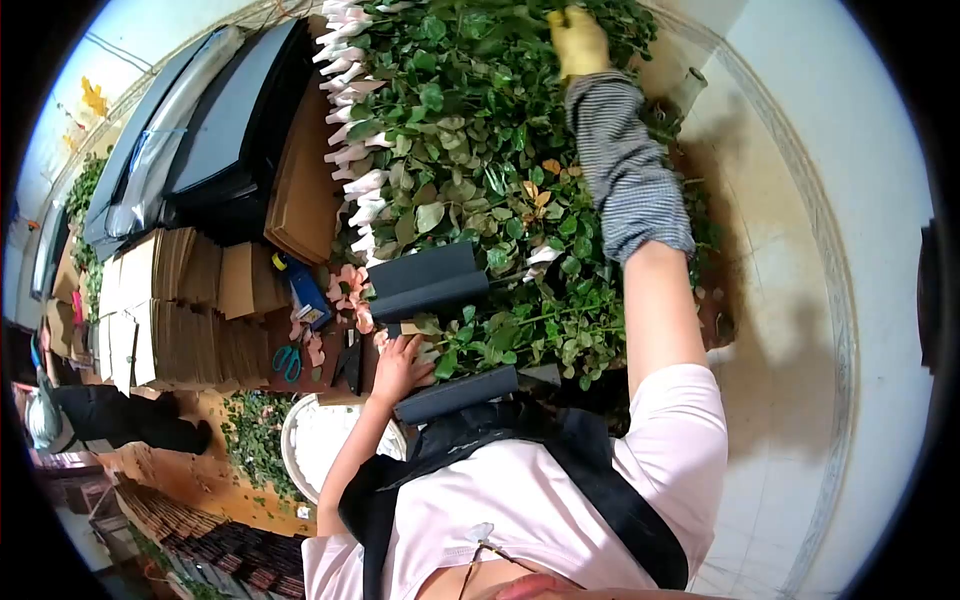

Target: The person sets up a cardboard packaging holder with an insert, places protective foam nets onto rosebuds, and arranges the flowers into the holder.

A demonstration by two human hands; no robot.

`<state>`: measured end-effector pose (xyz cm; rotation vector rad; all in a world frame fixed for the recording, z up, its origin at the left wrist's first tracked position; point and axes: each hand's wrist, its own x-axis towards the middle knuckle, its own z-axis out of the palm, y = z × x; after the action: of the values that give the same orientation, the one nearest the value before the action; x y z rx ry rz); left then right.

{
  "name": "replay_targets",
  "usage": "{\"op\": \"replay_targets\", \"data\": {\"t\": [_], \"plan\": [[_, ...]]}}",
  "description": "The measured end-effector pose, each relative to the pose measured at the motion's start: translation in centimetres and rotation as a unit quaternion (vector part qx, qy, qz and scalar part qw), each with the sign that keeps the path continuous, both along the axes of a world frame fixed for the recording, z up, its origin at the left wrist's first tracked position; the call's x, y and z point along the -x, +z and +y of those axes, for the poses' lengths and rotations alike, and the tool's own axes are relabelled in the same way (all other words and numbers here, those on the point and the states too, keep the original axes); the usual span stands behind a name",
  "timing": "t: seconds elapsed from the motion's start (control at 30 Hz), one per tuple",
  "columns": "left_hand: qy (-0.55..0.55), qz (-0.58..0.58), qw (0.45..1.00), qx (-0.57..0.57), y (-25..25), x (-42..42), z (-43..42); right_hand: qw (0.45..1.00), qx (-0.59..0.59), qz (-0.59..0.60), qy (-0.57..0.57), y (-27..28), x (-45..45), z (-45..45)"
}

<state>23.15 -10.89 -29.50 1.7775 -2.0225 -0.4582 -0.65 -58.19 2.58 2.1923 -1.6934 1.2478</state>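
Observation:
My left hand (401,368), bare, rests at the near edge of the worktable between two dark grey panels (430,280). Its fingers are apart, close to a pale flower head (427,354) at the end of leafy stems; whether they touch it I cannot make out. My right hand (582,42), in a yellow glove with a striped sleeve (622,160) above it, reaches far forward to the right edge of a big pile of leafy rose stems (480,140). Leaves hide part of its fingers, so its grip is unclear. White-wrapped flower heads (365,185) line the pile's left side.
Stacks of folded cardboard (180,310) and dark sheets (240,110) stand left. Teal-handled scissors (287,363), a blue box (308,295) and peach petals (350,290) lie nearby. A round white tub (310,450) stands below. Another person (120,418) is far left.

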Motion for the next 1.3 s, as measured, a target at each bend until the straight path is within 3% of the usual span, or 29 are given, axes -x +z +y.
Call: {"op": "replay_targets", "data": {"t": [0.03, 0.07, 0.1, 0.17, 0.2, 0.23, 0.3, 0.43, 0.47, 0.53, 0.57, 0.7, 0.77, 0.83, 0.9, 1.0, 1.13, 1.17, 1.23, 1.3], "plan": [[0.005, -0.002, 1.0, 0.01, -0.1, 0.1, -0.2, 0.973, -0.15, -0.173, 0.003, 4.3, -0.8, 4.3], [0.012, 0.004, 1.0, 0.013, -0.3, 0.2, -0.5, 0.978, -0.094, -0.176, 0.064, 4.7, -0.4, 4.2], [0.01, 0.008, 1.0, 0.019, -0.3, 0.2, -0.4, 0.993, 0.043, -0.1, 0.036, 3.5, 0.2, 1.7], [0.006, 0.019, 0.999, 0.031, -0.5, 0.0, -0.1, 0.979, -0.025, -0.06, 0.193, 1.3, 2.1, -0.9], [0.009, 0.015, 1.0, 0.023, -0.5, 0.0, -0.1, 0.977, -0.005, 0.143, 0.16, 1.4, 2.4, -0.7], [0.01, 0.01, 1.0, 0.017, -0.5, 0.0, -0.2, 0.971, -0.152, 0.082, 0.166, 1.1, 2.0, -0.5], [0.011, 0.016, 1.0, 0.016, 0.0, 0.1, -0.2, 0.97, -0.172, 0.126, 0.115, -0.4, 1.8, 1.0], [0.01, 0.026, 0.999, 0.028, 0.4, 0.1, -0.1, 0.935, -0.324, 0.105, 0.096, -4.7, 1.5, 3.5], [0.013, 0.028, 0.999, 0.018, 0.4, 0.1, -0.1, 0.951, -0.275, 0.081, 0.111, -10.1, 3.1, 0.8], [0.02, 0.033, 0.999, 0.013, 0.3, 0.2, 0.0, 0.959, -0.233, 0.126, 0.104, -12.4, 2.9, 1.3], [0.018, 0.035, 0.999, 0.009, 0.3, 0.0, 0.0, 0.948, -0.241, 0.194, 0.082, -11.0, 2.1, 5.2], [0.015, 0.042, 0.999, 0.023, 0.5, 0.0, 0.1, 0.976, -0.055, 0.182, 0.103, -15.0, 2.8, 8.0], [0.02, 0.045, 0.998, 0.025, 0.4, 0.1, 0.0, 0.956, -0.192, 0.213, 0.062, -15.8, 2.8, 10.6], [0.02, 0.047, 0.998, 0.024, 0.3, 0.1, 0.2, 0.923, -0.235, 0.303, 0.022, -18.7, 2.5, 13.3], [0.025, 0.046, 0.998, 0.025, 0.5, 0.2, 0.1, 0.903, -0.342, 0.22, 0.138, -25.5, 4.2, 12.1], [0.025, 0.044, 0.999, 0.013, 0.7, 0.1, 0.2, 0.927, -0.314, 0.144, 0.143, -25.2, 4.4, 14.5], [0.031, 0.053, 0.998, 0.023, 0.0, 0.1, 0.2, 0.901, -0.354, 0.203, 0.144, -22.3, 3.0, 18.9], [0.028, 0.052, 0.998, 0.018, 0.0, 0.1, 0.2, 0.911, -0.268, 0.262, 0.17, -24.8, 3.8, 18.4], [0.038, 0.062, 0.997, 0.006, 0.3, 0.2, 0.1, 0.91, -0.202, 0.313, 0.18, -24.0, 3.5, 19.0], [0.035, 0.062, 0.997, -0.003, 0.2, -0.1, -0.1, 0.958, -0.07, 0.2, 0.195, -26.1, 4.4, 17.9]]}}
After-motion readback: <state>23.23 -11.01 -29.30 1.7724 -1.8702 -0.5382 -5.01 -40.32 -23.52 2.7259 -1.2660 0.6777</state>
